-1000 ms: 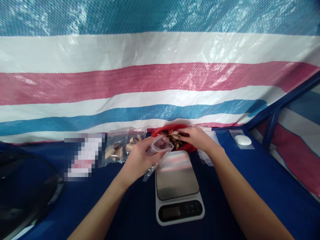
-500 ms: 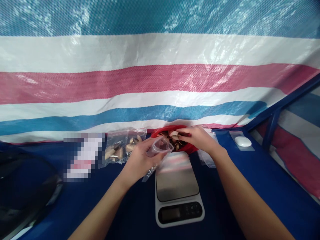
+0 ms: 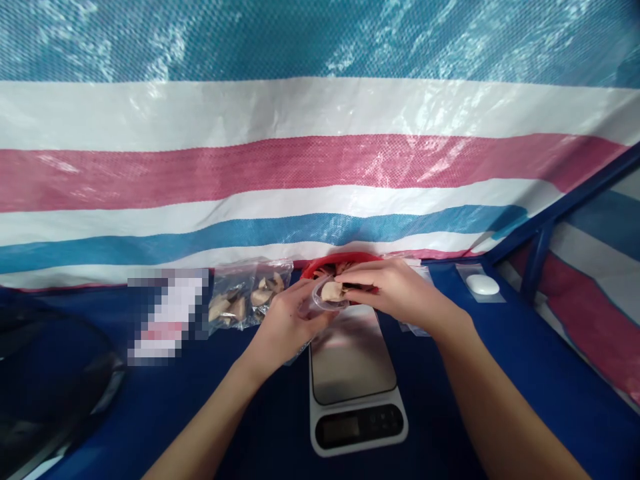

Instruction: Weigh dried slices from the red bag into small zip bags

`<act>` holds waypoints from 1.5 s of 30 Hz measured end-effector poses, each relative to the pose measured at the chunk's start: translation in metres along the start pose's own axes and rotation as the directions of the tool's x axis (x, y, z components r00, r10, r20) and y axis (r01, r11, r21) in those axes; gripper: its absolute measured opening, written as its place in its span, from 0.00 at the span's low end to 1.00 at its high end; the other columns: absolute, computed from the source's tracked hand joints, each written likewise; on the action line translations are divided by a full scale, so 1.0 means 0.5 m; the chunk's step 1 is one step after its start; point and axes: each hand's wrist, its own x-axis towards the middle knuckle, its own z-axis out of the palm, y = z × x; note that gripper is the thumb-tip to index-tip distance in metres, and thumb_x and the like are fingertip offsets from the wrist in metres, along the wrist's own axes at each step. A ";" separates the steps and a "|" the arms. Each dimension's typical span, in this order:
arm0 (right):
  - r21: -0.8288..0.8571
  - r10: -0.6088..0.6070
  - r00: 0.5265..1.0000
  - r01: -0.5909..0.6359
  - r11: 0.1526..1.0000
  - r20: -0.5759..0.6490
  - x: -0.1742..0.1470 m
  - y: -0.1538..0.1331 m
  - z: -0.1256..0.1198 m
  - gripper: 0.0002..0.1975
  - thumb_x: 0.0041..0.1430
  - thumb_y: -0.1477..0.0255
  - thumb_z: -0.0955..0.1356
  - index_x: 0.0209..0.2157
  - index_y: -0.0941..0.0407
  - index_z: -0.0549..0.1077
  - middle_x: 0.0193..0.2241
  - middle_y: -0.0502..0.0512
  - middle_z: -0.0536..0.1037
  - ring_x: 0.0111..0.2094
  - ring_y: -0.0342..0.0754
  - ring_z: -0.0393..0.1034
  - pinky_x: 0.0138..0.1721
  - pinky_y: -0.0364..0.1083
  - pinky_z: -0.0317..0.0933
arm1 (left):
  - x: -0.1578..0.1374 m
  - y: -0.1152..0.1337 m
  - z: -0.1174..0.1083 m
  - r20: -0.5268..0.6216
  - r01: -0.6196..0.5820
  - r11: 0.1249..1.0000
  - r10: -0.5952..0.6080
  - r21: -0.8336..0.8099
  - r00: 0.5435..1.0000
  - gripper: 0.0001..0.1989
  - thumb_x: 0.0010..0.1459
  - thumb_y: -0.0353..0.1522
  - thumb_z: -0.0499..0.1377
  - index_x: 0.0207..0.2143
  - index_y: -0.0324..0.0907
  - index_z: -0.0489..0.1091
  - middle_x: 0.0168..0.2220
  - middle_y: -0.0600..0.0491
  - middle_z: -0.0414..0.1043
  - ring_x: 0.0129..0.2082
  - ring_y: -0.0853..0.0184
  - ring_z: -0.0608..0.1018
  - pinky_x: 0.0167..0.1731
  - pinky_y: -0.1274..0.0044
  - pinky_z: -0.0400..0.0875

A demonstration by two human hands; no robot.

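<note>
My left hand (image 3: 280,323) is closed around a clear plastic bag (image 3: 316,303), its rounded mouth held open toward me. At that mouth my right hand (image 3: 410,292) pinches a pale dried slice (image 3: 332,291) between thumb and fingers. Behind both hands stands a red basin (image 3: 320,264) with more brownish dried slices in it, mostly covered by the right hand. A white digital scale (image 3: 353,363) with a steel plate lies just below the hands; its display cannot be read.
Left of my hands lie two clear bags of dried slices (image 3: 230,308). Flat clear bags (image 3: 416,329) are partly under my right wrist. A white oval object (image 3: 483,285) lies at right, a black rounded object (image 3: 55,393) at left. Striped tarp (image 3: 300,160) hangs behind.
My right hand has come out of the red basin and moved left and slightly down, bringing a pale slice to the bag's mouth. My left hand still grips the bag.
</note>
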 end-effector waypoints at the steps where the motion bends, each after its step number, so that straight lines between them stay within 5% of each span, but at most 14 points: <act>1: -0.031 -0.010 1.000 0.010 0.999 0.009 0.001 -0.005 0.003 0.10 0.68 0.71 0.68 0.44 0.49 0.82 0.46 0.50 0.84 0.45 0.49 0.78 0.47 0.45 0.69 | -0.001 -0.002 0.001 -0.001 0.002 1.000 -0.002 0.011 1.000 0.21 0.58 0.36 0.66 0.53 0.44 0.75 0.49 0.46 0.79 0.47 0.58 0.81 0.48 0.66 0.77; 14: -0.211 -0.119 0.993 0.116 0.971 -0.003 0.007 -0.010 0.048 0.10 0.67 0.76 0.68 0.44 0.53 0.81 0.47 0.54 0.83 0.47 0.51 0.78 0.49 0.49 0.71 | -0.001 -0.011 0.006 0.001 -0.044 0.999 0.044 0.030 0.999 0.25 0.57 0.32 0.65 0.59 0.44 0.72 0.53 0.46 0.77 0.51 0.56 0.79 0.53 0.64 0.74; 28: 0.187 -0.010 0.998 0.021 0.982 -0.056 0.006 0.001 0.035 0.12 0.65 0.69 0.70 0.48 0.43 0.81 0.46 0.44 0.83 0.46 0.49 0.80 0.46 0.41 0.72 | 0.002 -0.002 -0.017 -0.019 -0.009 0.996 0.007 -0.093 1.000 0.27 0.55 0.38 0.69 0.57 0.44 0.74 0.53 0.45 0.77 0.52 0.54 0.79 0.55 0.63 0.73; 33: 0.166 -0.064 0.998 0.065 0.984 -0.012 0.009 -0.005 0.040 0.09 0.63 0.64 0.71 0.44 0.44 0.83 0.44 0.44 0.84 0.46 0.49 0.79 0.48 0.41 0.71 | 0.001 -0.013 -0.016 -0.023 -0.030 0.999 0.029 -0.042 0.999 0.28 0.53 0.36 0.69 0.57 0.42 0.74 0.56 0.43 0.76 0.56 0.51 0.77 0.58 0.62 0.72; 37: 0.117 -0.086 0.996 0.087 0.989 -0.016 0.012 -0.018 0.044 0.08 0.65 0.70 0.70 0.40 0.46 0.83 0.42 0.44 0.85 0.47 0.48 0.79 0.51 0.41 0.69 | 0.001 -0.013 -0.017 -0.017 -0.048 0.999 0.048 0.008 0.999 0.29 0.53 0.34 0.69 0.58 0.43 0.74 0.57 0.44 0.75 0.57 0.51 0.76 0.59 0.60 0.71; 42: 0.110 -0.147 0.988 0.152 0.982 -0.053 0.013 -0.010 0.046 0.09 0.67 0.71 0.68 0.38 0.49 0.82 0.41 0.46 0.85 0.44 0.47 0.79 0.48 0.43 0.69 | -0.001 -0.001 -0.055 0.126 0.093 0.978 -0.070 -0.187 0.990 0.34 0.51 0.38 0.71 0.61 0.47 0.71 0.58 0.46 0.75 0.58 0.53 0.76 0.59 0.62 0.71; 45: 0.094 -0.171 0.980 0.181 0.979 -0.105 0.010 0.003 0.049 0.09 0.68 0.71 0.67 0.39 0.50 0.82 0.41 0.47 0.85 0.43 0.46 0.79 0.48 0.43 0.69 | 0.001 0.003 -0.076 0.113 0.205 0.936 -0.179 -0.287 0.977 0.27 0.56 0.42 0.68 0.58 0.48 0.74 0.56 0.47 0.77 0.56 0.54 0.78 0.54 0.65 0.75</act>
